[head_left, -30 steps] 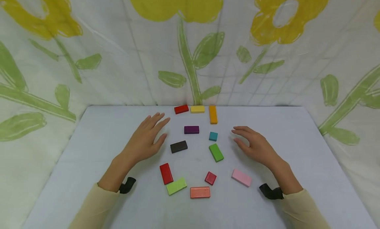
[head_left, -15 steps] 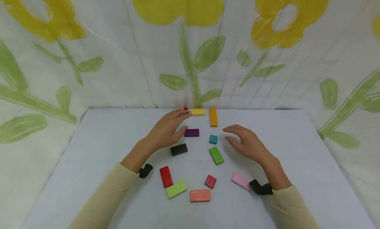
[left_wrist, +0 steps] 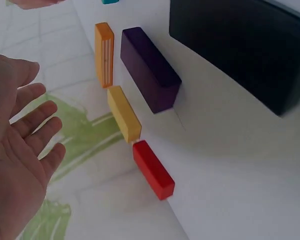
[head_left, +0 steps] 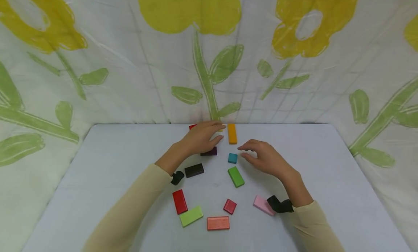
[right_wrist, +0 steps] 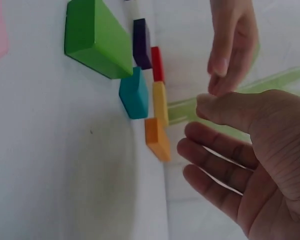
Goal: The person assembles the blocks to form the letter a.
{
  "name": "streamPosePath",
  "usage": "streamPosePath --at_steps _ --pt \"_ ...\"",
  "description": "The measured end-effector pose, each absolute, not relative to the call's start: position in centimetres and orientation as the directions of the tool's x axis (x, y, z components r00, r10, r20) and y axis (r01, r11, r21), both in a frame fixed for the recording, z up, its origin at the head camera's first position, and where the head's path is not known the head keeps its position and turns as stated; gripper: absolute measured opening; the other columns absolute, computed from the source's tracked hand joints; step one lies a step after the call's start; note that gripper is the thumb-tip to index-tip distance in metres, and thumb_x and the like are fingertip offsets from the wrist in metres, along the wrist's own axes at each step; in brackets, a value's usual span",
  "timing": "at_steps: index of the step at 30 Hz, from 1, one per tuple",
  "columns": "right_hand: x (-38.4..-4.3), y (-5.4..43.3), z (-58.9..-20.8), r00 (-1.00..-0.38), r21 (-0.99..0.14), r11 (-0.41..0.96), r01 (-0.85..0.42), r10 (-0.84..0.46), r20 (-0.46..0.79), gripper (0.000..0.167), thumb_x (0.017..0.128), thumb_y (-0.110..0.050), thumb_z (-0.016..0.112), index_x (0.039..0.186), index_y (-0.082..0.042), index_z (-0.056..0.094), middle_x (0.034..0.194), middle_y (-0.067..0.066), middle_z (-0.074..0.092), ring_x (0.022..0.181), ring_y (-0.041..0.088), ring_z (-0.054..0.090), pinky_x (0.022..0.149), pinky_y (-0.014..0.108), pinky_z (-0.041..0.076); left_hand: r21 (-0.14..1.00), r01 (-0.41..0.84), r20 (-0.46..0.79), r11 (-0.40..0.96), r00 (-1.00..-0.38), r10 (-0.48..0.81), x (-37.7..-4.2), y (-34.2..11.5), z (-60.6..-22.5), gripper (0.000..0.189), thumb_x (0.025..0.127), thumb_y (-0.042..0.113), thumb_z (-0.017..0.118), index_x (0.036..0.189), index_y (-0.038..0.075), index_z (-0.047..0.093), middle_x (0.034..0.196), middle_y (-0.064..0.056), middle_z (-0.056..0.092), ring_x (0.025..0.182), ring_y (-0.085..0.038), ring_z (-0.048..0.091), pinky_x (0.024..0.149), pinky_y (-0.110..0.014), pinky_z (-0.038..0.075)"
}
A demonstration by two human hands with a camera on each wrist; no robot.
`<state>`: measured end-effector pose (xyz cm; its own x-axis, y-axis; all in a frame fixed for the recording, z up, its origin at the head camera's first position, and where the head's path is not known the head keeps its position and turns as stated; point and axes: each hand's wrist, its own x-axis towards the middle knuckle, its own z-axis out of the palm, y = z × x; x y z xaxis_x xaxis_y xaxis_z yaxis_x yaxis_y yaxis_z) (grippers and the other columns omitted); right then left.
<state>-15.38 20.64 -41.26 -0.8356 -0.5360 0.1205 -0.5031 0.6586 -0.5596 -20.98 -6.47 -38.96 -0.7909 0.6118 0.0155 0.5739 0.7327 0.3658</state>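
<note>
In the head view my left hand (head_left: 203,137) hovers over the far middle of the table, relaxed and holding nothing. It partly hides a purple block (head_left: 209,152), a yellow block (left_wrist: 123,114) and a red block (left_wrist: 152,170); the left wrist view shows these apart from the fingers. My right hand (head_left: 265,157) hangs just right of a small teal block (head_left: 233,158), its fingers loosely bent around nothing. Between and beyond the two hands stands an orange block (head_left: 232,134). A green block (head_left: 236,177) lies nearer, below the teal one.
Nearer on the white table (head_left: 114,172) lie a black block (head_left: 194,170), a red block (head_left: 180,202) by a lime block (head_left: 191,216), a salmon block (head_left: 218,223), a crimson cube (head_left: 230,206) and a pink block (head_left: 262,205). A flower-patterned curtain (head_left: 147,81) hangs behind the far edge.
My left hand has moved right and slightly farther, over the far blocks. The right hand has shifted left toward the teal block. The blocks stay in place; the head view has tilted slightly.
</note>
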Motion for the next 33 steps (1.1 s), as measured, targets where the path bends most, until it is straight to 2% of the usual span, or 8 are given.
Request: streamPosePath --at_steps 6,12,17,20,25,28,30,33 --pt "-15.4 19.9 -42.0 -0.834 -0.548 0.675 -0.494 -0.546 0.079 0.026 0.099 -0.013 0.074 0.123 -0.005 0.077 0.119 0.006 0.078 0.115 0.026 0.073 0.102 0.05 0.06 0.376 0.58 -0.029 0.722 -0.772 0.635 -22.1 -4.4 -40.0 0.048 0.109 0.029 0.059 0.154 0.011 0.056 0.16 -0.009 0.054 0.153 -0.028 0.048 0.13 -0.046 0.037" --pt "-15.1 19.5 -42.8 -0.824 -0.552 0.669 -0.497 -0.563 0.06 0.026 0.1 -0.014 0.073 0.124 -0.006 0.077 0.119 0.006 0.078 0.114 0.025 0.073 0.1 0.048 0.06 0.34 0.592 -0.058 0.731 -0.763 0.644 -22.8 -3.2 -41.6 0.045 0.109 0.028 0.059 0.15 0.01 0.059 0.157 -0.009 0.058 0.147 -0.028 0.054 0.127 -0.045 0.042" --pt "-15.0 19.6 -43.1 -0.819 -0.531 0.674 -0.514 -0.57 0.071 0.025 0.1 -0.015 0.073 0.123 -0.006 0.077 0.121 0.006 0.077 0.114 0.025 0.073 0.099 0.047 0.061 0.313 0.621 -0.078 0.719 -0.738 0.671 -23.3 -2.3 -42.3 0.046 0.11 0.03 0.058 0.152 0.011 0.058 0.162 -0.01 0.053 0.151 -0.027 0.05 0.129 -0.044 0.038" --pt "-15.1 19.6 -43.2 -0.812 -0.527 0.666 -0.529 -0.578 0.084 0.025 0.099 -0.013 0.073 0.123 -0.007 0.078 0.12 0.006 0.077 0.114 0.024 0.074 0.099 0.047 0.061 0.27 0.646 -0.092 0.714 -0.721 0.687 -23.7 -1.7 -42.4 0.047 0.111 0.03 0.055 0.154 0.011 0.055 0.164 -0.01 0.05 0.154 -0.026 0.047 0.131 -0.044 0.036" --pt "-15.4 19.3 -43.3 -0.8 -0.526 0.654 -0.544 -0.594 0.088 0.025 0.099 -0.012 0.073 0.124 -0.008 0.078 0.122 0.006 0.076 0.115 0.023 0.073 0.101 0.046 0.061 0.191 0.673 -0.134 0.714 -0.703 0.698 -24.2 -1.2 -42.7 0.044 0.113 0.029 0.05 0.153 0.011 0.056 0.164 -0.01 0.049 0.15 -0.024 0.051 0.132 -0.046 0.034" --pt "-15.5 19.0 -43.2 -0.797 -0.527 0.653 -0.543 -0.599 0.079 0.027 0.099 -0.013 0.074 0.125 -0.007 0.078 0.123 0.007 0.076 0.117 0.024 0.072 0.101 0.046 0.06 0.171 0.68 -0.136 0.713 -0.701 0.701 -24.5 -1.1 -42.9 0.036 0.114 0.028 0.049 0.142 0.012 0.065 0.154 -0.009 0.057 0.139 -0.023 0.061 0.129 -0.046 0.038" --pt "-15.5 18.8 -43.2 -0.796 -0.52 0.658 -0.545 -0.602 0.072 0.028 0.099 -0.014 0.074 0.126 -0.006 0.078 0.125 0.007 0.075 0.117 0.025 0.072 0.102 0.046 0.06 0.164 0.688 -0.119 0.707 -0.698 0.706 -24.6 -1.0 -42.9 0.031 0.113 0.028 0.05 0.133 0.013 0.07 0.142 -0.007 0.064 0.125 -0.022 0.066 0.124 -0.044 0.043" --pt "-15.7 18.7 -43.1 -0.79 -0.503 0.663 -0.554 -0.61 0.066 0.028 0.099 -0.013 0.074 0.126 -0.004 0.078 0.126 0.009 0.075 0.118 0.027 0.072 0.102 0.047 0.06 0.136 0.704 -0.098 0.697 -0.691 0.717 -24.8 -1.0 -42.7 0.027 0.112 0.027 0.053 0.124 0.015 0.074 0.129 -0.005 0.069 0.116 -0.021 0.068 0.118 -0.041 0.048"
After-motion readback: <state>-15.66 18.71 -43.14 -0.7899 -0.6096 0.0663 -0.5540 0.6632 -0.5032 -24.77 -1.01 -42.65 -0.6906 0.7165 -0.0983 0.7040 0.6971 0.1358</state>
